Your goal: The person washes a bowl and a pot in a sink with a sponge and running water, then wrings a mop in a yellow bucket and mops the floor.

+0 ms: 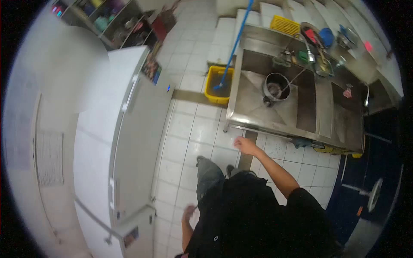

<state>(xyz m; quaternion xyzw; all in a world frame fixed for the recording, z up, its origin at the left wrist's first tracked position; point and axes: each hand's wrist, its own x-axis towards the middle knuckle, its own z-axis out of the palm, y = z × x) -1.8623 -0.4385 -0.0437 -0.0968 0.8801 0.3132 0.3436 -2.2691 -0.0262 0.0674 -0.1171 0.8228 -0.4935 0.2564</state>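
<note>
My right hand [245, 145] is held over the tiled floor, just in front of the near left corner of the steel sink [275, 124]. Its fingers look curled, and whether they hold anything is too small to tell. Low beside my legs hangs my left hand [188, 212], blurred, with the white refrigerator [140, 142] to its left. A metal pot [276, 87] sits in the left sink basin with a long handle or utensil leaning out of it.
A yellow bucket [218, 99] with a blue-handled mop [235, 45] stands at the sink's left side. Behind the sink are a yellow basket [285, 26], bowls and a faucet [310, 56]. Shelves [116, 26] rise at the upper left, and a dark blue door [365, 167] is at right.
</note>
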